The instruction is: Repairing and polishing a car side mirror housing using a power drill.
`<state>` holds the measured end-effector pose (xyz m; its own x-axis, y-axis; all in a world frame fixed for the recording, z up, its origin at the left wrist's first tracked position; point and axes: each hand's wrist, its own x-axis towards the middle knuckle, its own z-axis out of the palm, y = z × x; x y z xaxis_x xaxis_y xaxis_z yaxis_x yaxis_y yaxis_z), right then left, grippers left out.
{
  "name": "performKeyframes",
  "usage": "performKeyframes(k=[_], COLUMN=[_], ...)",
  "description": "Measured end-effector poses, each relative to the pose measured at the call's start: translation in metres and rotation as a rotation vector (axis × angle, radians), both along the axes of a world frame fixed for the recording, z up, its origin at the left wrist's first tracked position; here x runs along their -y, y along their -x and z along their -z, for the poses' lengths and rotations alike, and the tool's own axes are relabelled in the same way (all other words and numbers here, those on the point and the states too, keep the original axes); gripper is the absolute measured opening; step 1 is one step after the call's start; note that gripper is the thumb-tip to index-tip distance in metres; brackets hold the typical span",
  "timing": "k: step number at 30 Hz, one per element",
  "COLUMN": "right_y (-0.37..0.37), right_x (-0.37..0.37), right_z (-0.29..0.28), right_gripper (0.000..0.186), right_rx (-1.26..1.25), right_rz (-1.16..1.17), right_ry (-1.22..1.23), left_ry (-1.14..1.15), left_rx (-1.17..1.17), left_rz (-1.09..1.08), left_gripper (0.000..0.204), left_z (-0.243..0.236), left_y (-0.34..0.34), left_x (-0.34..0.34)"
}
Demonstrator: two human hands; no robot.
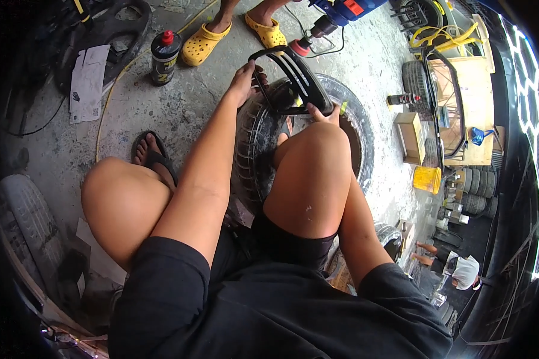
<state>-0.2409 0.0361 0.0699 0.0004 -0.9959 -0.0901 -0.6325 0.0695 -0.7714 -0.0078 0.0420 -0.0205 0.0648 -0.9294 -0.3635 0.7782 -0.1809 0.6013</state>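
Both my hands hold a glossy black slotted car trim frame (317,94) above a worn tire (251,146) lying on the floor. My left hand (243,84) is closed round its left edge. Low on its right side, my right hand (327,112) grips the frame, its thumb on the front; my raised knee partly hides this hand. Just beyond the frame's top edge is a blue power tool (348,11) with a small red polishing pad (299,48). The pad is very close to the frame; I cannot tell if they touch. Whoever holds the tool is out of view.
A person in yellow clogs (205,44) stands opposite. A black bottle with a red cap (164,58) stands left, near a yellow cord (109,99) and flattened cardboard (88,84). Rightward are a spray can (403,99), a yellow bucket (427,179) and another person (464,272).
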Motion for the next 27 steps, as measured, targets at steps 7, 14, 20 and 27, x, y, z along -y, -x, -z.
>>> performKeyframes(k=[7,14,20,27], right_y=[0.001,0.003,-0.006,-0.012], right_x=[0.006,-0.001,-0.004,-0.009], right_z=[0.007,0.005,-0.002,-0.018], right_gripper=[0.086,0.076,0.071,0.070], right_rx=[-0.031,0.050,-0.001,0.019], right_rz=[-0.006,0.019,0.031,0.056], right_ry=[-0.010,-0.021,-0.026,-0.075], left_ry=[-0.001,-0.001,-0.009,0.027], left_rx=[-0.009,-0.030,-0.001,-0.039], left_rz=[-0.029,-0.030,-0.021,-0.023], left_gripper=[0.033,0.032,0.032,0.032], left_z=[0.005,-0.001,0.000,-0.006], left_y=[-0.001,0.001,0.000,0.002], left_x=[0.000,-0.001,-0.002,-0.003])
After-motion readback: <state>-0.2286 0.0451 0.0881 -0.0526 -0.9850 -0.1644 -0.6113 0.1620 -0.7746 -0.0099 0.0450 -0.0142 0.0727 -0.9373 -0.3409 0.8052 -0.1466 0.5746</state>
